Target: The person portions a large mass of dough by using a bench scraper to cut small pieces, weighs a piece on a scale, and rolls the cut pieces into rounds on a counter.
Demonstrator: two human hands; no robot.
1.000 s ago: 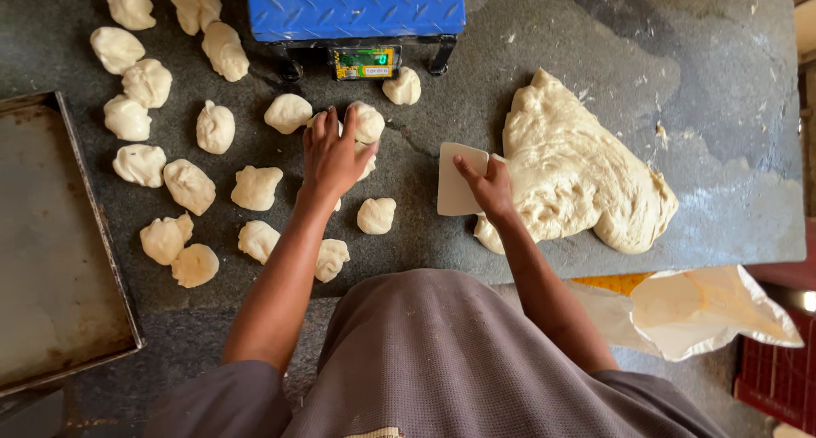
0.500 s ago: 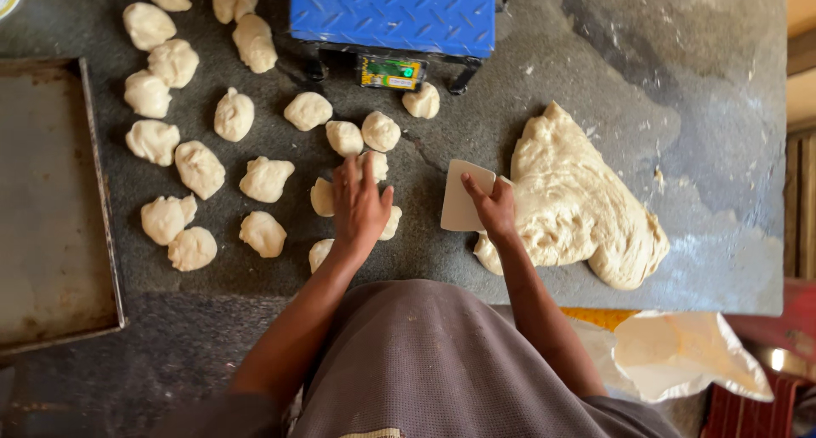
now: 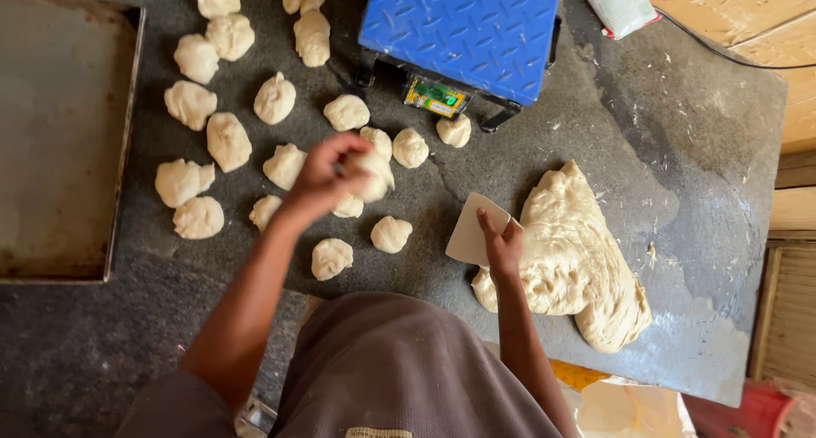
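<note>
My left hand (image 3: 327, 176) is lifted a little above the dark stone table (image 3: 680, 174), fingers closed around a small dough piece (image 3: 374, 173). Several other dough pieces (image 3: 225, 140) lie spread over the table's left half, some right below that hand. My right hand (image 3: 501, 244) grips a cream plastic scraper (image 3: 472, 230), held against the left edge of the large dough mass (image 3: 578, 259). A blue-topped weighing scale (image 3: 463, 30) stands at the far side, its green display facing me.
A worn metal baking tray (image 3: 59, 132) lies at the left edge of the table. A white packet (image 3: 620, 2) and a black cable (image 3: 731, 55) sit at the far right. A plastic bag (image 3: 629, 408) hangs below the table's near edge.
My left hand moved from pressing among the dough pieces to lifting one piece off the table. The right hand stays with the scraper at the big dough. The camera view shifted closer.
</note>
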